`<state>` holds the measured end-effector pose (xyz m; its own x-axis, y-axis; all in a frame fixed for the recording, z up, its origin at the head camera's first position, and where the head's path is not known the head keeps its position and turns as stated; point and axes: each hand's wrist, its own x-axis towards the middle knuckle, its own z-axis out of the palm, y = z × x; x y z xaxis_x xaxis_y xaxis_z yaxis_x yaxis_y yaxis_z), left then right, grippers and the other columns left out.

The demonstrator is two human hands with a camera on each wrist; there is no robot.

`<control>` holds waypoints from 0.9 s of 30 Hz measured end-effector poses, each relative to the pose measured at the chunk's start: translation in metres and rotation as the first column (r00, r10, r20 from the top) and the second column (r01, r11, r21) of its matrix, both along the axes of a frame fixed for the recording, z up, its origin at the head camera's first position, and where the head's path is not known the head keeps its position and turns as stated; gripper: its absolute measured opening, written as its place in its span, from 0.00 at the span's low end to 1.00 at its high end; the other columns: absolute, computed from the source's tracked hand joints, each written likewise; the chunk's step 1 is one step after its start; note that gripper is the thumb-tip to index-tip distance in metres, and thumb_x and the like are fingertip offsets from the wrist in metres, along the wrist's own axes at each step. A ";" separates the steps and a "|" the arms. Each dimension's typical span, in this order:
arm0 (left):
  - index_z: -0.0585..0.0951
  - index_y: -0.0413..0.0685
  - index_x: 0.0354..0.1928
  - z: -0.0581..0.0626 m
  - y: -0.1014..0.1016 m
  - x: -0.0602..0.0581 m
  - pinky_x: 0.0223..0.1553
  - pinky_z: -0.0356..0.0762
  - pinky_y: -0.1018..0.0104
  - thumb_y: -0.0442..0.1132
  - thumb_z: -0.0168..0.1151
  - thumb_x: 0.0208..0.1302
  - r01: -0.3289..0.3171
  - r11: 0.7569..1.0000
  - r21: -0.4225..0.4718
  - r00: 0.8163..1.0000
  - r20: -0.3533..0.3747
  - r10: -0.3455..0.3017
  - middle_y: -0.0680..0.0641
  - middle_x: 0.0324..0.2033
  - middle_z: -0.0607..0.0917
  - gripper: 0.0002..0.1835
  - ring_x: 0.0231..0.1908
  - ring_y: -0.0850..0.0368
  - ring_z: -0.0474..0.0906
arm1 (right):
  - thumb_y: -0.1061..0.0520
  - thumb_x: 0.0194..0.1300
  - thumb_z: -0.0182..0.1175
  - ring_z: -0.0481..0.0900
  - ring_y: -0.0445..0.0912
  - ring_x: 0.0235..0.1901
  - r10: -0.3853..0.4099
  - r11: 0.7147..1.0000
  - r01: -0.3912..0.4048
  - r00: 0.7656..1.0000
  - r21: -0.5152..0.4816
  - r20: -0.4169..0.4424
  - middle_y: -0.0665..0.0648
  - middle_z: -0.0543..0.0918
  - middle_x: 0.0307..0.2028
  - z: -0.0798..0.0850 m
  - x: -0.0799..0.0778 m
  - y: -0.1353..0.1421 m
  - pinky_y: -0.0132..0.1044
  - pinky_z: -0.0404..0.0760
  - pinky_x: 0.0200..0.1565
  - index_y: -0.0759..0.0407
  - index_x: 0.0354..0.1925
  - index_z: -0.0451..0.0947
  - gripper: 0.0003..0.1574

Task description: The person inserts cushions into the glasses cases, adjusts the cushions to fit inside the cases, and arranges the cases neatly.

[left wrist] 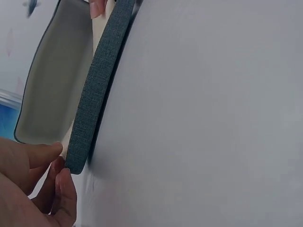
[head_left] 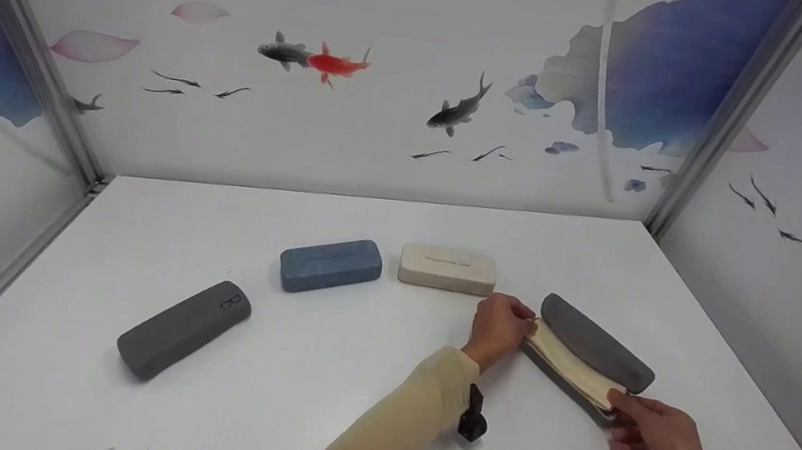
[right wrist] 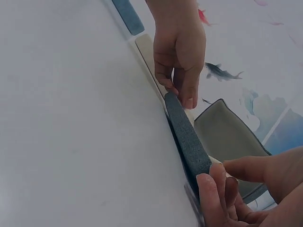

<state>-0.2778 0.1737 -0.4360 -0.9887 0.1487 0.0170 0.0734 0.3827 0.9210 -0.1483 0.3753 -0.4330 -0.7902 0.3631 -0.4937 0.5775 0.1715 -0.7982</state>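
Observation:
A dark grey glasses case [head_left: 597, 342] lies open on the right of the table, lid raised along its far side. In its base is a cream cloth [head_left: 573, 361]. At the upper left end, my left hand [head_left: 499, 331] pinches the cloth's corner between thumb and fingers. My right hand [head_left: 660, 439] grips the near right end, thumb on the cloth and other fingers against the case's outer side. In the right wrist view, the case's outer wall [right wrist: 188, 137] shows between both hands. Whatever lies under the cloth is hidden.
Behind the hands sit a closed beige case [head_left: 447, 269] and a closed blue case [head_left: 331, 265]. A closed grey case [head_left: 184, 329] with a glasses mark lies at the left. White panels [head_left: 380, 140] printed with fish stand round the white table [head_left: 321, 397].

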 end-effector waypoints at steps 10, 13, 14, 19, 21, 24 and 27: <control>0.89 0.44 0.36 0.031 -0.009 -0.009 0.31 0.75 0.72 0.40 0.66 0.66 -0.021 0.998 -0.067 0.999 -0.039 0.019 0.49 0.34 0.90 0.08 0.31 0.63 0.80 | 0.33 0.68 0.58 0.81 0.39 0.29 -0.019 0.982 0.039 0.994 0.187 -0.105 0.57 0.81 0.39 0.025 0.006 -0.009 0.36 0.87 0.34 0.72 0.66 0.63 0.50; 0.89 0.44 0.38 0.042 -0.007 -0.011 0.33 0.75 0.70 0.44 0.64 0.68 -0.014 0.995 -0.094 1.000 -0.025 0.011 0.49 0.36 0.90 0.11 0.32 0.62 0.80 | 0.33 0.70 0.56 0.80 0.38 0.27 -0.091 0.963 0.130 0.982 0.236 -0.169 0.55 0.81 0.37 0.036 0.008 -0.016 0.33 0.87 0.32 0.68 0.62 0.68 0.43; 0.89 0.44 0.39 0.045 -0.006 -0.011 0.33 0.75 0.69 0.45 0.64 0.69 -0.009 0.995 -0.104 1.000 -0.020 0.007 0.49 0.37 0.90 0.12 0.32 0.62 0.79 | 0.33 0.71 0.55 0.80 0.37 0.26 -0.120 0.955 0.166 0.974 0.247 -0.192 0.55 0.81 0.36 0.039 0.007 -0.017 0.33 0.86 0.31 0.67 0.62 0.69 0.42; 0.88 0.44 0.37 0.051 0.002 -0.011 0.31 0.74 0.67 0.53 0.61 0.69 -0.001 0.989 -0.148 1.000 0.001 0.001 0.48 0.34 0.90 0.19 0.29 0.60 0.78 | 0.31 0.72 0.50 0.79 0.45 0.44 -0.203 0.935 0.267 0.942 0.233 -0.267 0.62 0.76 0.55 0.051 0.000 -0.021 0.27 0.84 0.31 0.65 0.69 0.63 0.46; 0.87 0.42 0.39 0.051 0.004 -0.010 0.33 0.75 0.65 0.57 0.59 0.69 -0.003 0.986 -0.168 1.000 0.027 0.008 0.47 0.35 0.90 0.23 0.31 0.59 0.80 | 0.29 0.72 0.47 0.75 0.54 0.59 -0.176 0.953 0.229 0.950 0.196 -0.257 0.67 0.67 0.67 0.050 -0.004 -0.020 0.26 0.84 0.34 0.65 0.74 0.56 0.51; 0.85 0.39 0.47 0.048 0.006 -0.006 0.40 0.80 0.62 0.63 0.58 0.67 0.015 0.983 -0.182 0.995 0.101 0.003 0.45 0.41 0.89 0.31 0.38 0.56 0.83 | 0.27 0.72 0.42 0.61 0.63 0.73 -0.113 0.984 0.140 0.970 0.111 -0.214 0.72 0.53 0.76 0.045 -0.009 -0.014 0.28 0.85 0.40 0.68 0.78 0.42 0.58; 0.82 0.38 0.55 0.046 0.008 -0.003 0.47 0.82 0.59 0.67 0.59 0.65 0.042 0.985 -0.166 0.988 0.155 -0.016 0.44 0.49 0.87 0.37 0.46 0.53 0.84 | 0.26 0.72 0.37 0.53 0.66 0.76 -0.047 0.998 0.053 0.985 0.034 -0.168 0.75 0.44 0.77 0.039 -0.012 -0.006 0.39 0.85 0.52 0.71 0.77 0.32 0.62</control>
<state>-0.2806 0.1817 -0.3898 -0.9729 0.1654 -0.1614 -0.0495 0.5330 0.8446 -0.1603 0.3696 -0.3939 -0.8409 0.4200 -0.3413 0.4450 0.1777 -0.8777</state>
